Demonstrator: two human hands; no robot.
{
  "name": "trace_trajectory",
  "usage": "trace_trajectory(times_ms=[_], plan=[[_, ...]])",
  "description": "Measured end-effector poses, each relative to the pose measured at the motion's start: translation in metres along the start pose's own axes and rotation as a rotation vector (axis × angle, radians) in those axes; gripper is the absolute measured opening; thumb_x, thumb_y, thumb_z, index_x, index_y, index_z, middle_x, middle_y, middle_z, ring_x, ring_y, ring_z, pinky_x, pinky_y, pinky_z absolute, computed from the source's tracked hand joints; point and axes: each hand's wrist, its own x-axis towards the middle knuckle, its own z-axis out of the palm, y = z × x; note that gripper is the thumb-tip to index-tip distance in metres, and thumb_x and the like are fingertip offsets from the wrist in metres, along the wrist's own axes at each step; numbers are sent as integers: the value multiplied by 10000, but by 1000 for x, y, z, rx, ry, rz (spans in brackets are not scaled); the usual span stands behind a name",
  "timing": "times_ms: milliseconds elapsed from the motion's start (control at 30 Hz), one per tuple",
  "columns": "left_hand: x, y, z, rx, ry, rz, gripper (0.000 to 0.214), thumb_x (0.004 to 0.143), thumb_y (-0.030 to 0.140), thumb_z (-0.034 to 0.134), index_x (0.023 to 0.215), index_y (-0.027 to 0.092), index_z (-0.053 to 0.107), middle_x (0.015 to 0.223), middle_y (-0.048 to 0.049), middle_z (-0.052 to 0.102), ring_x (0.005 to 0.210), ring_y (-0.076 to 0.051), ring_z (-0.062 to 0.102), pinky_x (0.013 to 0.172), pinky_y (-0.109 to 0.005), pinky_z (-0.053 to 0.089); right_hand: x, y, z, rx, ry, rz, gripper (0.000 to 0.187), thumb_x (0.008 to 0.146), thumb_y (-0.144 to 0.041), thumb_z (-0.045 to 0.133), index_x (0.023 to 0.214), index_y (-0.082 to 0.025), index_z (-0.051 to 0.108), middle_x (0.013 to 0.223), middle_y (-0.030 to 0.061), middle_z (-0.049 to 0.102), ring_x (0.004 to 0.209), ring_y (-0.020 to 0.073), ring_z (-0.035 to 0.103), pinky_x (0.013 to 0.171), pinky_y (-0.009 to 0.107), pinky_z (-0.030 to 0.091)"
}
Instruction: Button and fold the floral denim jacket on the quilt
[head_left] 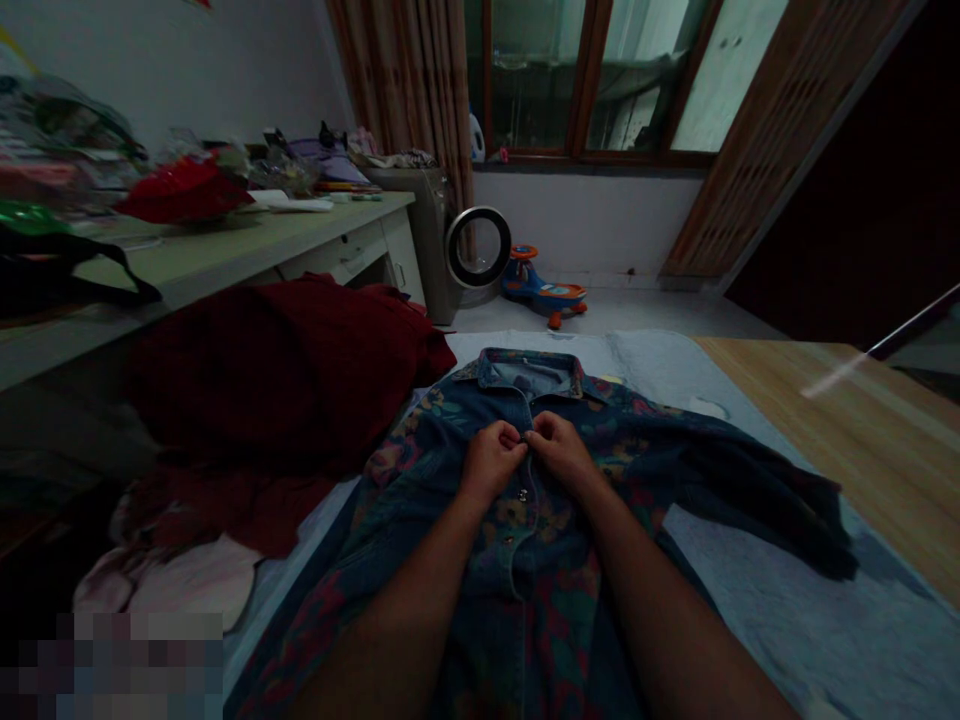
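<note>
A dark blue denim shirt [555, 520] with a flower pattern lies face up, its collar [529, 370] at the far end and one sleeve [757, 480] spread to the right. My left hand [495, 458] pinches the front placket just below the collar. Right beside it, my right hand [556, 450] grips the placket's other edge, and the fingertips of both hands meet. Whatever button lies between the fingers is too small to make out. Nearer to me, metal buttons [523, 495] show along the front opening.
The shirt rests on a pale blue sheet [795, 600] with a wooden board [847, 390] at its right. Dark red cloth [300, 370] is heaped on the left, below a cluttered desk [285, 240]. Beyond stand a round bladeless fan [453, 250] and a blue ride-on toy [540, 290].
</note>
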Motion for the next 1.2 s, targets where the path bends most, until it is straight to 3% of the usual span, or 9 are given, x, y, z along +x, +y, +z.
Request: trace_trajectory(times_ms=[133, 367, 633, 700, 833, 900, 1033, 1200], plan=[[1, 3, -1, -165, -59, -126, 81, 748, 188, 662, 707, 158, 599, 583, 33, 589, 508, -102, 572, 490, -189, 381, -1, 1, 0, 76, -24, 11, 172, 665, -336, 606, 753, -213, 525, 666, -40, 524, 617, 130, 481, 553, 238, 364], [5, 11, -11, -528, -156, -430, 83, 775, 123, 591, 699, 144, 566, 548, 52, 499, 411, -41, 438, 395, -149, 265, -3, -7, -1, 264, -124, 64, 295, 682, -355, 649, 906, -220, 513, 735, -45, 558, 629, 126, 524, 570, 237, 403], [5, 15, -15, -489, -205, -466, 89, 804, 132, 521, 721, 149, 546, 603, 27, 494, 448, -65, 442, 435, -173, 315, -2, 2, -3, -24, -70, -51, 311, 720, -298, 627, 997, -216, 510, 769, -43, 558, 672, 135, 544, 602, 248, 421], [4, 15, -12, -380, -138, -392, 72, 790, 120, 558, 733, 163, 544, 652, 20, 520, 501, -79, 473, 490, -192, 368, -2, 5, -4, -62, -92, -49, 307, 721, -267, 614, 1005, -217, 510, 769, -44, 568, 668, 135, 552, 603, 246, 426], [0, 14, -8, 189, 82, 103, 167, 764, 105, 623, 908, 187, 608, 982, -42, 592, 892, -169, 583, 853, -301, 463, -3, 3, -5, -180, -141, -84, 256, 735, -200, 574, 991, -204, 562, 774, -27, 598, 690, 140, 570, 616, 238, 429], [-1, 12, -7, 402, 71, 249, 204, 797, 129, 612, 989, 197, 618, 1081, -63, 589, 1047, -213, 551, 955, -341, 427, -4, -2, -6, -257, -174, -93, 239, 744, -173, 559, 980, -196, 591, 761, -17, 619, 678, 141, 575, 606, 235, 420], [-1, 7, -4, 567, -7, 241, 221, 842, 189, 607, 1062, 206, 603, 1114, -61, 601, 1067, -227, 539, 951, -338, 422, -5, -12, -12, -383, -170, -112, 205, 749, -136, 534, 916, -197, 636, 765, 4, 670, 697, 155, 607, 642, 249, 439], [0, 2, -1, 624, -45, 252, 361, 785, 287, 700, 1118, 219, 580, 1148, -54, 598, 1047, -238, 545, 921, -338, 433, -1, -11, -16, -540, 171, -266, 317, 742, -95, 471, 979, -183, 661, 998, 86, 698, 955, 224, 620, 881, 354, 477]])
